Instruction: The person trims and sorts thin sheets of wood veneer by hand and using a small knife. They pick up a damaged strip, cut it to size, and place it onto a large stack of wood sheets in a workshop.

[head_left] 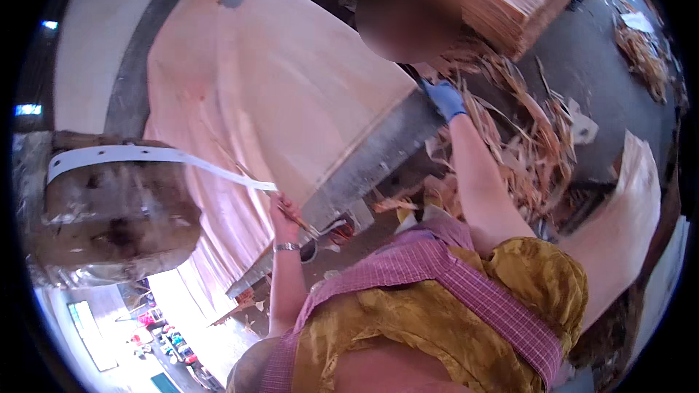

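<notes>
My left hand [285, 217], bare with a metal band at the wrist, is closed on the end of a white perforated strip [145, 154]. The strip curves away to the left. A thin, light stick-like piece also shows at these fingers; its kind is unclear. My right hand [445, 100], in a blue glove, is at the corner of a large wood veneer sheet [291, 73]. Its fingers curl round a slim dark thing I cannot make out. The pale, rippled veneer lies on a grey-edged table [378, 149], and a small grey patch marks its far end.
A stack of veneer [510, 0] stands at the far right. Torn veneer scraps [531, 138] pile on the floor beside my right arm, near a curved loose sheet [619, 211]. A brownish, clear-covered object [116, 225] is at left. A dark blurred patch hides part of the far side.
</notes>
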The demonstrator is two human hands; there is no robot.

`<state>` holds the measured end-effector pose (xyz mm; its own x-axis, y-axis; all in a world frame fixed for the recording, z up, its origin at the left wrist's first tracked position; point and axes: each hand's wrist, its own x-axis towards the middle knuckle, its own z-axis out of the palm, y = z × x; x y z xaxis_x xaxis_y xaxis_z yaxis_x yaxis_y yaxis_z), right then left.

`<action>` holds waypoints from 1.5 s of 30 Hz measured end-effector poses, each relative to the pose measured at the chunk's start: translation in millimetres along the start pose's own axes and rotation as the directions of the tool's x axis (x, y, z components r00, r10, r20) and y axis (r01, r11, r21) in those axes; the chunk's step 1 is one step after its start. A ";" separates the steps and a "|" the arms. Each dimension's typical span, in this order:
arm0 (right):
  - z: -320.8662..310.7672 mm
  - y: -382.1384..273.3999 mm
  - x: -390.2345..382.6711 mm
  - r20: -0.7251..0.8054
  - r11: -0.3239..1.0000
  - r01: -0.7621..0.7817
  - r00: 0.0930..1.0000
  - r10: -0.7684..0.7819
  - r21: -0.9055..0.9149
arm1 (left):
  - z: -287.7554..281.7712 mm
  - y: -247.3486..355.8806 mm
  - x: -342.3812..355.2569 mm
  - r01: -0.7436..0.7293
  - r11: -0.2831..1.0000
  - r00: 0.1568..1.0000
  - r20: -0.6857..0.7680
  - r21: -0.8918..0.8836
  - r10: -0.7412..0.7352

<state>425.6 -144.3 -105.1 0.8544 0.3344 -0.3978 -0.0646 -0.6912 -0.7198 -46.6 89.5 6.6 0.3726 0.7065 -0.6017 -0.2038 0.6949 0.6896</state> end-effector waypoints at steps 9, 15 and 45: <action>15.2 -0.4 40.1 0.186 0.718 -0.215 0.975 0.120 0.662 | 14.1 -2.8 6.4 0.091 0.996 0.977 -0.195 0.000 -0.089; 26.6 -23.7 26.3 0.191 0.675 -0.261 0.965 0.178 0.690 | -6.9 9.2 -9.9 0.038 0.999 0.980 -0.195 -0.017 -0.041; -3.4 453.8 -490.4 -0.400 0.783 -0.621 0.707 0.583 0.043 | 270.7 -181.4 52.0 -0.622 -0.656 0.656 0.741 0.427 -0.141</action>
<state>-20.9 -624.2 -234.7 0.7731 -0.4225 -0.4732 -0.6028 -0.7214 -0.3409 254.9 -36.1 -40.7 0.9443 0.2663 -0.1931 0.2880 -0.9530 0.0939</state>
